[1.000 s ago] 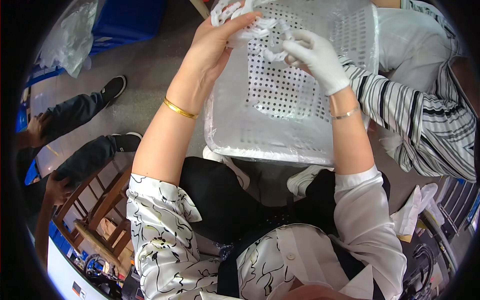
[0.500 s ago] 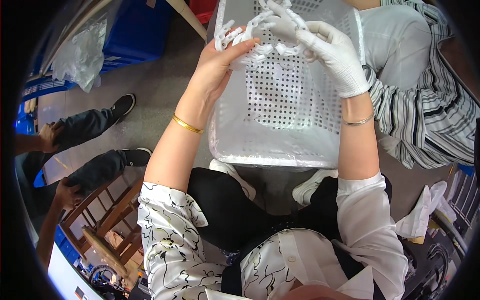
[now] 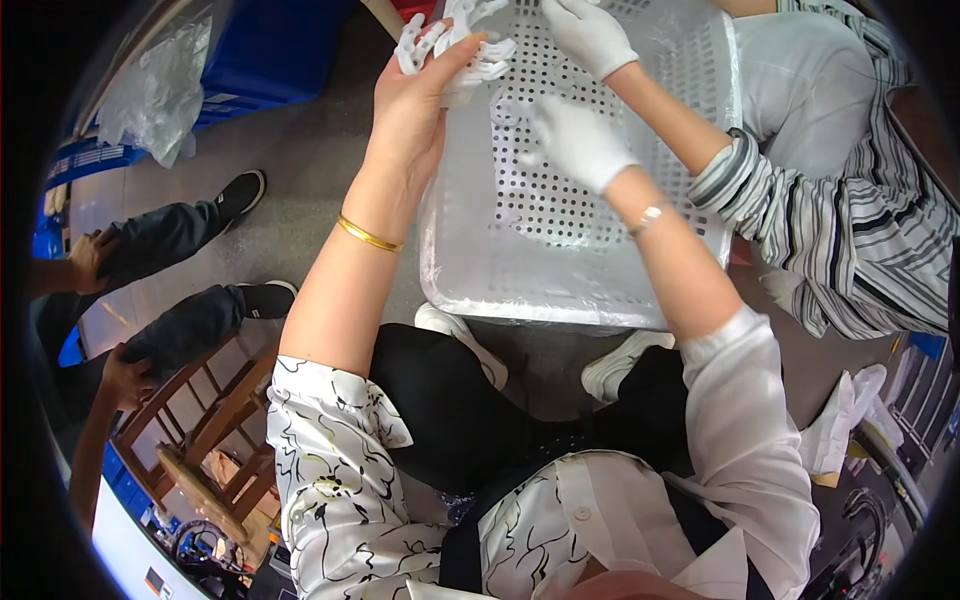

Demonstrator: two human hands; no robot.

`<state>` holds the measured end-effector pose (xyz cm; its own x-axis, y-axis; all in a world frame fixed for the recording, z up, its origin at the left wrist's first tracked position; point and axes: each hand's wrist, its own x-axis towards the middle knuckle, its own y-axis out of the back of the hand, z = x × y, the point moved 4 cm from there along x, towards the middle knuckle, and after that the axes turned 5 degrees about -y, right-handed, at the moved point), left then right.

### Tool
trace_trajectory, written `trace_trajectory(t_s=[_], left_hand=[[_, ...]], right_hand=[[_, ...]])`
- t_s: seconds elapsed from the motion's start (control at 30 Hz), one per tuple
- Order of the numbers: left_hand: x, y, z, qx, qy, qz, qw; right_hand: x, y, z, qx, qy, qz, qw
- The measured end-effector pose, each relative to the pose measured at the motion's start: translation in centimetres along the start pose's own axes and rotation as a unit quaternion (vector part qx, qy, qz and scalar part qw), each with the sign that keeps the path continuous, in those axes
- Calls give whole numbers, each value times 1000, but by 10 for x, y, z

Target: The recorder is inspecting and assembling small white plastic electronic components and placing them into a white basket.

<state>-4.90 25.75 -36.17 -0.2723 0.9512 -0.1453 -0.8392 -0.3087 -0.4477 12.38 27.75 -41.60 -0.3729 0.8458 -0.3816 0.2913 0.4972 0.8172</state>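
My bare left hand, with a gold bangle at its wrist, is closed around a bunch of white plastic parts above the crate's far left edge. They are small, curved and jointed-looking. In a white glove, my right hand hangs over the middle of the crate. Its fingers are slightly blurred, thumb apart from the others, and nothing shows in them. A pale piece lies near its fingertips. The crate is whitish, with a perforated floor and clear plastic lining.
Another person's white-gloved hand reaches over the crate from the right, below a striped sleeve. A seated person's legs and a wooden chair are at left. A blue bin stands at the far left.
My right hand has left the white parts and moved down and left over the crate. My left hand has shifted slightly up and left with the bunch. The other person's gloved hand now shows plainly.
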Motion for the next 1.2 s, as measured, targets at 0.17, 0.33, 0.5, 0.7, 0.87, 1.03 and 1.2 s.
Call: trace_trajectory(t_s=[0.17, 0.33, 0.5, 0.7, 0.87, 1.03, 1.2], left_hand=[[2, -23, -13, 58, 13, -62, 996], [0, -32, 0, 20, 70, -47, 996], [5, -25, -2, 55, 60, -48, 996], [11, -14, -6, -13, 74, -63, 995], [10, -14, -6, -27, 94, -101, 990], [5, -15, -13, 34, 66, -110, 991], [0, -23, -3, 152, -45, -105, 982]], right_hand=[[46, -119, 114, 135, -67, -112, 982], [49, -121, 149, 351, -158, -142, 912], [34, -55, 94, 499, -93, -209, 836], [-3, 18, 25, 609, -5, -141, 781], [-36, 73, 10, 693, 59, -77, 714], [-36, 101, -6, 630, 89, -4, 772], [-25, 115, -30, 575, 14, -9, 818]])
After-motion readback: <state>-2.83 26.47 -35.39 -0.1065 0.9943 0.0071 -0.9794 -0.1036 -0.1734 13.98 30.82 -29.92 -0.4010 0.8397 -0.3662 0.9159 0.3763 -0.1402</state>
